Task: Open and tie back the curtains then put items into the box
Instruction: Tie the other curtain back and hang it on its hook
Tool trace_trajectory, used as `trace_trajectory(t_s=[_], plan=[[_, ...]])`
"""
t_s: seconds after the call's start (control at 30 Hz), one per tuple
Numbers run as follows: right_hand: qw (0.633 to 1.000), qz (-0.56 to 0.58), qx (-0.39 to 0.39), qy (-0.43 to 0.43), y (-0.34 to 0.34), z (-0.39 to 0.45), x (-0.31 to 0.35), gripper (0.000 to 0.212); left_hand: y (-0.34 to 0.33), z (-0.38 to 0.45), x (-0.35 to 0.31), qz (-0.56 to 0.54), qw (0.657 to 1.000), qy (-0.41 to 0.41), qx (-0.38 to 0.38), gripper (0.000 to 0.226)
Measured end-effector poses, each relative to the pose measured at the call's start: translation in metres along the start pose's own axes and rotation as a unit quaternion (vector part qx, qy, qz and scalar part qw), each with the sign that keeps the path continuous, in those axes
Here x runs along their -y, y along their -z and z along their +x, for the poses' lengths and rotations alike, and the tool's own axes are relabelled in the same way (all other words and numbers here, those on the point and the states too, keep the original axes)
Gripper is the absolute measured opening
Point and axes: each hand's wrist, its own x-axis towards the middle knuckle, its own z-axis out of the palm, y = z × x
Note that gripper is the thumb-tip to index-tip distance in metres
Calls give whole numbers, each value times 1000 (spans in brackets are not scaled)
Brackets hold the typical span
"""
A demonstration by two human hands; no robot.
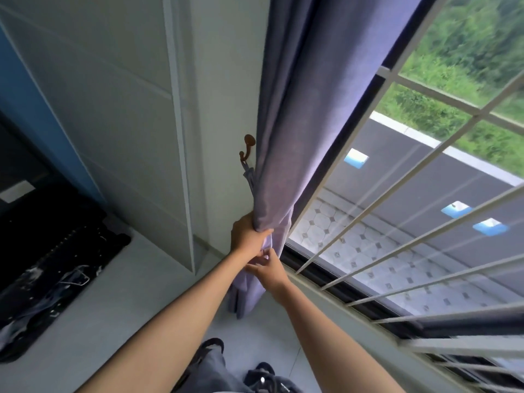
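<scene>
A purple curtain (295, 131) hangs gathered at the left side of the window, against the white wall. My left hand (246, 234) grips the bunched fabric low down, fingers wrapped round it. Just below, my right hand (269, 269) touches the fabric and seems to pinch a fold or strip between thumb and fingers. A brown wall hook (247, 148) sits above my hands, with a purple tie-back strip (249, 180) hanging from it beside the curtain. No box is in view.
The window (411, 194) with white bars fills the right side, its sill running toward me. A dark open case (51, 265) with clothes lies on the pale floor at the left. White wardrobe panels (113, 109) stand behind the hook. My feet show at the bottom.
</scene>
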Motion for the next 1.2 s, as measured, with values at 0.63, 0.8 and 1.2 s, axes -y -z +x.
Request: trace_trajectory(t_s=[0.63, 0.8, 1.2], plan=[[771, -525, -174, 315, 64, -32, -1, 16, 7, -5, 17, 46, 999, -29, -2, 33], [785, -517, -187, 285, 81, -46, 8, 23, 1, -10, 17, 32, 999, -25, -8, 27], [943, -198, -241, 115, 56, -1, 62, 8, -7, -18, 20, 18, 999, -32, -39, 48]])
